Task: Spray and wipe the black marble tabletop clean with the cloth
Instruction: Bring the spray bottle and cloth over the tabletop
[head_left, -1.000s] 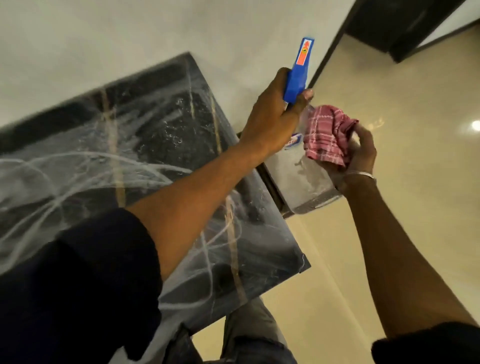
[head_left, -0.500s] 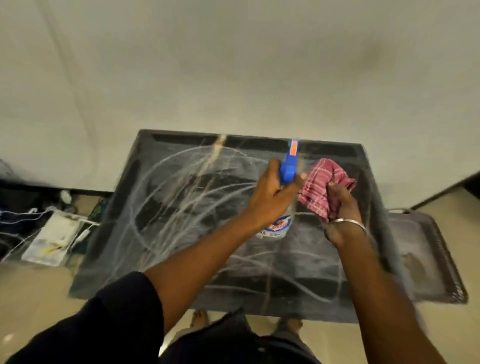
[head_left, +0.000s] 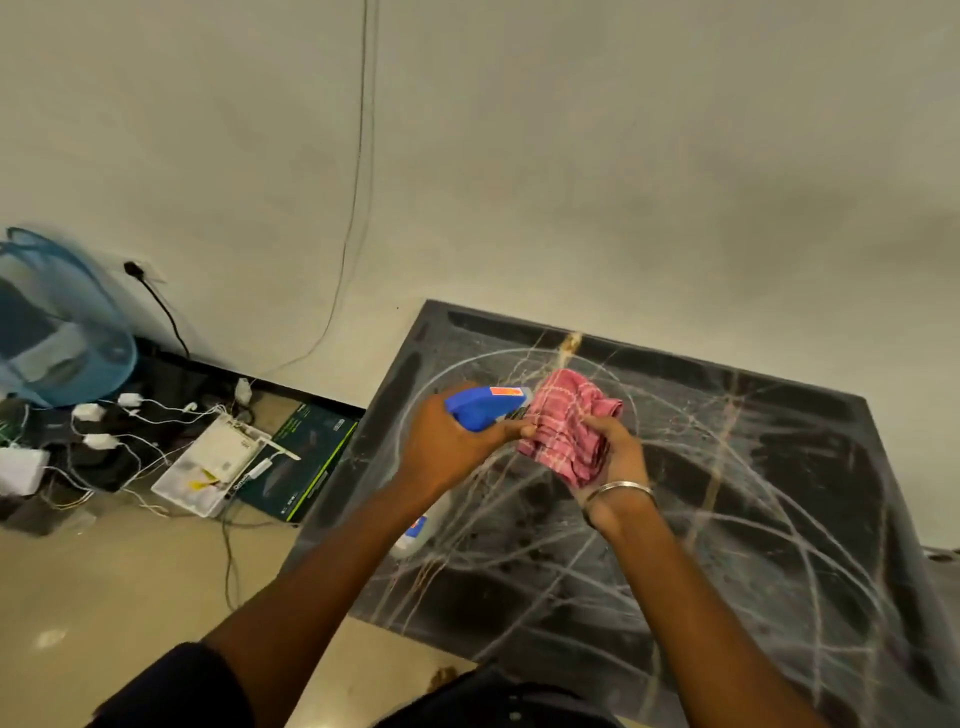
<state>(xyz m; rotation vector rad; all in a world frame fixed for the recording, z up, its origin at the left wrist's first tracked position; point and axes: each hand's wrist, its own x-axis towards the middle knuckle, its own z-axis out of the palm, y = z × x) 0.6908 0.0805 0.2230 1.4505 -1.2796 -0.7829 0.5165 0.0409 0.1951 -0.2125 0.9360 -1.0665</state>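
Here's the left grip (head_left: 449, 452), curled tight round the neck of the spray bottle with the blue trigger head and pale body (head_left: 485, 408), fingers wrapped under the trigger. The bottle hangs in the air over the left side of the black marble counter with pale veins and smeary white arcs (head_left: 779, 467). The nozzle points right, straight at the red-and-white checked cloth (head_left: 569, 421), its tip just about touching the fabric. The right grip (head_left: 610, 457), a thin metal bangle (head_left: 621, 487) on its wrist, has that cloth bunched up, fingers closed round the lower folds, holding it above the counter. Off to the left on the beige floor (head_left: 104, 597) lie a tangle of white chargers and cables (head_left: 98, 415), a dark green box (head_left: 306, 457), and a blue mesh basket (head_left: 62, 322) by the wall.
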